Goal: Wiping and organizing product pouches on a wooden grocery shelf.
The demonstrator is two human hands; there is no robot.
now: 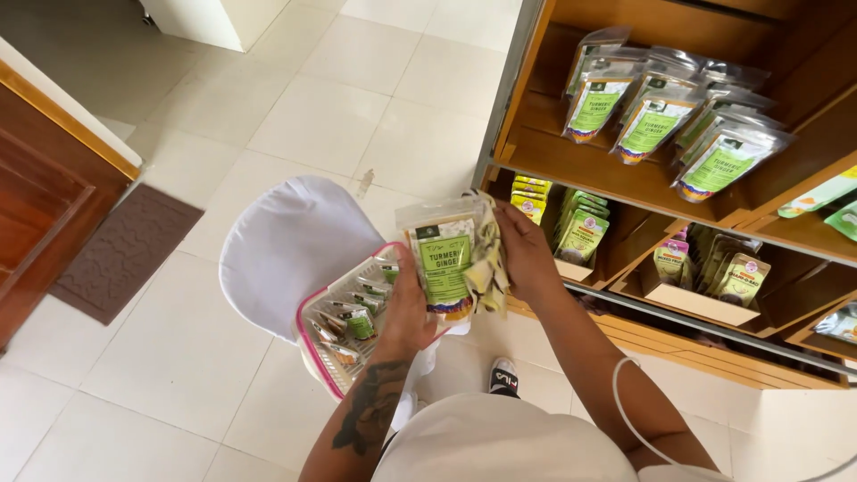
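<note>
Looking down past a white garment and a thin white cable, both cut off by the bottom edge; one shoe point(504, 375) peeking out below the hands, mostly hidden

Gripping a stack of pouches point(453, 259) from both sides: left hand point(406, 312) closing around the lower left edge, fingers hidden behind the pack; right hand point(525, 250) clamping the right side, fingertips tucked out of sight among the back pouches. Showing only the front pouch clearly, with a green label and yellow contents; number behind it hard to count

Sitting just below the left hand, a pink-rimmed basket point(314, 344) holding smaller packets, partly covered by the wrist. Resting on a white-covered seat point(286, 241), its base hidden

Standing to the right, a wooden shelf point(571, 156) running out of frame. Leaning on the upper level, matching green-label pouches point(656, 120); lower compartments holding smaller packs in shadow, hard to make out

Lying far left on the tiles, a brown mat point(125, 250) beside a wooden door, cropped
</note>
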